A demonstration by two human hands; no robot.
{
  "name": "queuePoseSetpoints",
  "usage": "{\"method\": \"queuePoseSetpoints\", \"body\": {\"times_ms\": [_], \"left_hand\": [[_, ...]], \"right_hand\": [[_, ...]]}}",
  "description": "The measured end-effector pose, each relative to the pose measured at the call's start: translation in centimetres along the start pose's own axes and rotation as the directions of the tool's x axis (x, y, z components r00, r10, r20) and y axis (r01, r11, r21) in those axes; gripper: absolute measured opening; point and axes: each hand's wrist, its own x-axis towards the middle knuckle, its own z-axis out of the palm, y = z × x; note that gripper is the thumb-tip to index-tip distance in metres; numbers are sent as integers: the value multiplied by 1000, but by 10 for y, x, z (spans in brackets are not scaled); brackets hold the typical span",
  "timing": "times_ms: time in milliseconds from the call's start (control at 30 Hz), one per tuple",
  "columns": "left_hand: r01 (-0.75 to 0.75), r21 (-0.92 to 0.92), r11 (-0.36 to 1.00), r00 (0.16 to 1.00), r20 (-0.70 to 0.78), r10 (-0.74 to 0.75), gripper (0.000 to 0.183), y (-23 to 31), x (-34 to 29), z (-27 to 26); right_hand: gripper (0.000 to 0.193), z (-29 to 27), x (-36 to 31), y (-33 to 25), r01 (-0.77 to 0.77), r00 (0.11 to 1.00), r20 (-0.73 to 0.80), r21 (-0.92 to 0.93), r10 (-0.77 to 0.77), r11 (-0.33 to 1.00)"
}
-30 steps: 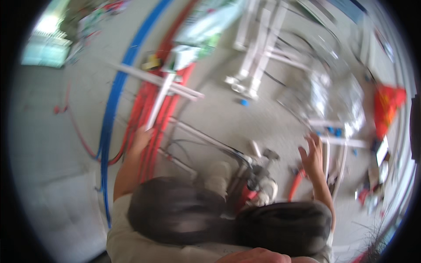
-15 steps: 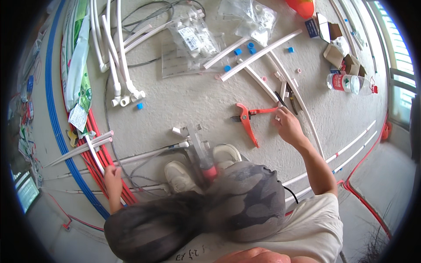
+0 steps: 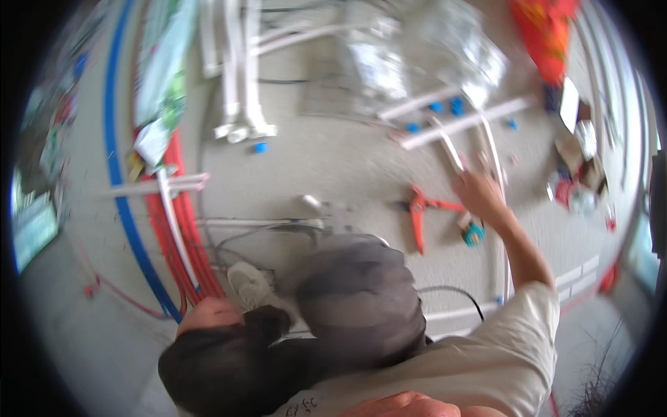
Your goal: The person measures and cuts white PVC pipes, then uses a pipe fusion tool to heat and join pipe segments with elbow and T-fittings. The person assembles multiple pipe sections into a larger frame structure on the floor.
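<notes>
My right hand (image 3: 479, 194) reaches down to the floor. Its smeared fingers meet the near end of a short white pipe (image 3: 448, 144), and whether they grip it cannot be told. Left of this hand lies an orange-red pipe cutter (image 3: 420, 210) with its handles spread. A small round teal item (image 3: 474, 235), its kind unclear, is just below the hand beside a small pale piece. My left hand (image 3: 210, 314) is at my left knee, near the red pipes (image 3: 184, 236); motion blurs its fingers.
Longer white pipes (image 3: 472, 124) and blue caps (image 3: 456, 105) lie beyond my right hand. Clear bags of fittings (image 3: 379, 69) are at the back. Jointed white pipes (image 3: 240, 83) and blue pipes (image 3: 114, 139) run at left. Opened cartons (image 3: 573, 142) lie at right.
The view has shifted and rotated, and my knees have moved. My right hand has moved to the short pipe's end; the teal item now shows below it. My left hand has come to my knee.
</notes>
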Motion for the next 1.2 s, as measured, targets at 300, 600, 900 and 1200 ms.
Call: {"method": "queuePoseSetpoints", "body": {"times_ms": [300,600,900,1200], "left_hand": [[326,324,888,429,-888,167,68,-133,37,-10],[183,23,983,16,-1000,21,61,-237,76,-151],[233,-415,879,-84,-910,-407,41,-634,-50,191],[230,-58,971,-47,-998,-48,25,-494,-53,100]], "right_hand": [[20,11,-20,-84,153,926,-358,76,-117,985],[15,-74,-50,-305,610,597,-431,-304,-677,732],[15,-126,-61,-381,595,540,-281,-539,-793,596],[21,-57,-55,-566,857,379,89,-409,-921,313]]}}
